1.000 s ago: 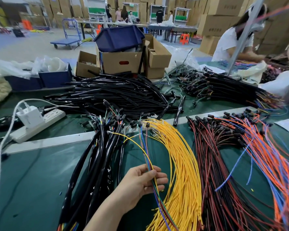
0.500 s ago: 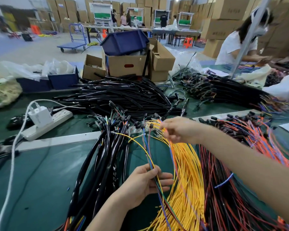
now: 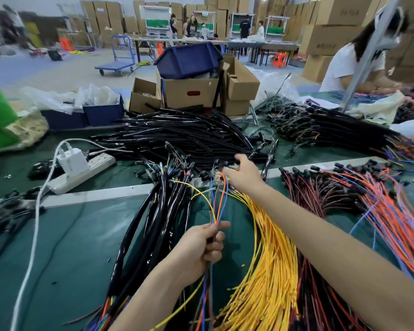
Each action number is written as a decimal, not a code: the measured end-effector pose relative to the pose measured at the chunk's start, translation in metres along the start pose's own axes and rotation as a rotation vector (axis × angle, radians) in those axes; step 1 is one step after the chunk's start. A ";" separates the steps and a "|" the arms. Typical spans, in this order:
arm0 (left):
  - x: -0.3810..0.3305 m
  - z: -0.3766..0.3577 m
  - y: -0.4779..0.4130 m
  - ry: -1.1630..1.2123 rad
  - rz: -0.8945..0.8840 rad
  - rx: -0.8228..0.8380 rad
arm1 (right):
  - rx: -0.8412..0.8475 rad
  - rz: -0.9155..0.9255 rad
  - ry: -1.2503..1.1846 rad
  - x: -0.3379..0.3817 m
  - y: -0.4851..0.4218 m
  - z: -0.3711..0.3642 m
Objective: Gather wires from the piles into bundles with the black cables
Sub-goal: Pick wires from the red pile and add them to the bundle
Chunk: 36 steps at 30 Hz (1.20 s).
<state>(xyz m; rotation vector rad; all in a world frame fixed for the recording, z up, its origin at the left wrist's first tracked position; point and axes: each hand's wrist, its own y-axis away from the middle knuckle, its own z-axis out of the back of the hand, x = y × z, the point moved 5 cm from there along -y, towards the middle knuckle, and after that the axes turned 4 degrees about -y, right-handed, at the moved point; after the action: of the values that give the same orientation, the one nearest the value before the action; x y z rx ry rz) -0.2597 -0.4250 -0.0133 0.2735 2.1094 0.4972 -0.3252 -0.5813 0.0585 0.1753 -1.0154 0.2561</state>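
My left hand [image 3: 204, 243] is shut around a thin bundle of coloured wires [image 3: 217, 206]: yellow, orange, blue and green strands that run up from the fist. My right hand [image 3: 243, 172] reaches across to the far ends of those wires, its fingers pinching at the tips near the top of the yellow wire pile [image 3: 268, 266]. Left of my fist lies a row of finished black cables [image 3: 153, 223] with coloured leads. Red-and-black wires [image 3: 313, 194] and orange-and-blue wires [image 3: 397, 211] lie in piles to the right.
A heap of loose black tubing [image 3: 177, 137] lies behind the piles. A white power strip [image 3: 81, 173] with a charger sits at the left. Cardboard boxes [image 3: 189, 94] and a blue bin stand at the back. Another person [image 3: 351, 60] works at the far right.
My right hand came into view, reached over the yellow pile and moved left to the wire tips. An orange wire has joined the strands in my left hand, which has closed tighter.
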 end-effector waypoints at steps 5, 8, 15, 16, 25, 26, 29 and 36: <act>-0.030 -0.006 0.022 -0.466 -0.202 -0.005 | 0.333 0.855 0.191 0.052 0.102 -0.030; -0.041 -0.012 0.034 -0.627 -0.221 0.011 | 0.391 0.820 0.453 0.041 0.124 -0.039; -0.057 -0.005 0.065 -0.707 -0.086 0.348 | 0.283 0.932 0.386 0.052 0.137 -0.047; -0.058 -0.002 0.067 -0.709 -0.070 0.351 | 0.275 0.942 0.360 0.053 0.138 -0.049; -0.091 0.071 0.102 -1.082 0.002 0.262 | -0.086 0.916 0.573 0.023 0.117 -0.025; -0.098 0.077 0.105 -1.153 -0.037 0.189 | -0.109 0.883 0.581 0.019 0.115 -0.023; -0.114 0.090 0.108 -1.116 -0.218 -0.097 | -0.063 0.761 0.591 0.015 0.113 -0.023; -0.097 0.040 0.106 -1.379 -0.432 -0.091 | 0.433 0.425 -0.065 0.027 0.150 -0.069</act>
<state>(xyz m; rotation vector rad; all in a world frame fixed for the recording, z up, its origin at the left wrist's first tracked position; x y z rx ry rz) -0.1727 -0.3570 0.0868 0.0450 0.7483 0.0533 -0.2994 -0.4161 0.0502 0.3611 -1.0452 0.8643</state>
